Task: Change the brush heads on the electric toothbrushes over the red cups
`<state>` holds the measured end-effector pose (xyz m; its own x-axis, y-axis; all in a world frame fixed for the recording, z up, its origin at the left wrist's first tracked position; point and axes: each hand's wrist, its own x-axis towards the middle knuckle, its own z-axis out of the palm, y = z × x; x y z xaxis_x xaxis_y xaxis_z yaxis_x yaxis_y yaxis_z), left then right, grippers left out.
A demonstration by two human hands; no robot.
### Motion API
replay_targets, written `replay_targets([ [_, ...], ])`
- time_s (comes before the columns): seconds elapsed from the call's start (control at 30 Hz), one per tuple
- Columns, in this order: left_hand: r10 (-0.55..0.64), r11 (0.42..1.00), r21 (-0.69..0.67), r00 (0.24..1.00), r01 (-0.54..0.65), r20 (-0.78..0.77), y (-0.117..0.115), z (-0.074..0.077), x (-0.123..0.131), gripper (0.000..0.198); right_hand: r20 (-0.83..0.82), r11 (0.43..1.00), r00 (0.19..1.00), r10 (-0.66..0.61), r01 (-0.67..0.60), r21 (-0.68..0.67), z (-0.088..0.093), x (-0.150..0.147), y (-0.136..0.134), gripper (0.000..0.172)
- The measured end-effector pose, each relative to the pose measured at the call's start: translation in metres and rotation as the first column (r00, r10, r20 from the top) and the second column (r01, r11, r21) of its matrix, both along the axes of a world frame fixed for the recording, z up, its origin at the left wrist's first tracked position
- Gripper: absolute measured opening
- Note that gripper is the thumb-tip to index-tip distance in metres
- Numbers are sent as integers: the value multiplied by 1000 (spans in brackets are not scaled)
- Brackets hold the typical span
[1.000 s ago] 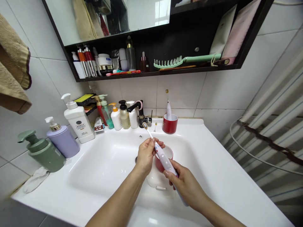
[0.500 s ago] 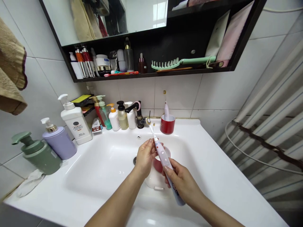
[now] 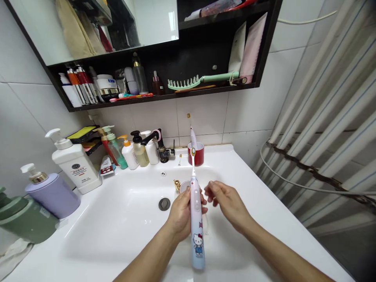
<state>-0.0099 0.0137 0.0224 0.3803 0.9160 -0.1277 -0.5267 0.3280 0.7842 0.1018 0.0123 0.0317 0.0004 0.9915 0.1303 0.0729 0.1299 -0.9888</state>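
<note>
An electric toothbrush (image 3: 196, 219), pink fading to blue with a cartoon cat on it, stands head up over the basin. My left hand (image 3: 181, 213) is wrapped round its upper handle. Just right of the handle, my right hand (image 3: 226, 199) is apart from it, fingers bent and loosely together, with nothing visible in them. Behind the toothbrush, a cup (image 3: 184, 185) with a small gold figure (image 3: 176, 185) beside it is partly hidden by my left hand. A red cup (image 3: 200, 156) on the back rim holds another pink toothbrush (image 3: 193, 137).
The white basin (image 3: 117, 219) has a dark drain (image 3: 164, 204). A black faucet (image 3: 163, 150) stands at the back beside several pump bottles. Larger bottles, including a purple one (image 3: 54, 194), line the left rim. Overhead is a dark shelf (image 3: 164, 96); white pipes (image 3: 329, 129) stand at right.
My right hand has let go of the toothbrush and moved off to the right. My left hand has taken hold of the handle, which is now more upright. The view has shifted.
</note>
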Motion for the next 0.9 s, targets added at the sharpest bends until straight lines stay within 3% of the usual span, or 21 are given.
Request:
replay_targets([
  [0.07,-87,996,-6,996,87,-4,-4,-2,2,32,-105,1000,994,-8,7,-8,6,4,2,28],
  [0.17,-203,979,-38,979,202,-22,-9,-5,5,36,-257,994,964,67,-88,-71,10,5,1,27],
  [0.33,-264,963,-74,960,258,-91,-11,-5,7,39,-411,992,911,30,-78,-101,6,2,-1,20],
  [0.63,-238,971,-25,954,237,-182,-12,-6,8,43,-385,997,923,-1,-31,-77,2,3,4,22],
  [0.9,-276,960,-101,943,261,-185,-11,-6,7,39,-395,994,918,-39,-4,-107,0,6,8,20],
])
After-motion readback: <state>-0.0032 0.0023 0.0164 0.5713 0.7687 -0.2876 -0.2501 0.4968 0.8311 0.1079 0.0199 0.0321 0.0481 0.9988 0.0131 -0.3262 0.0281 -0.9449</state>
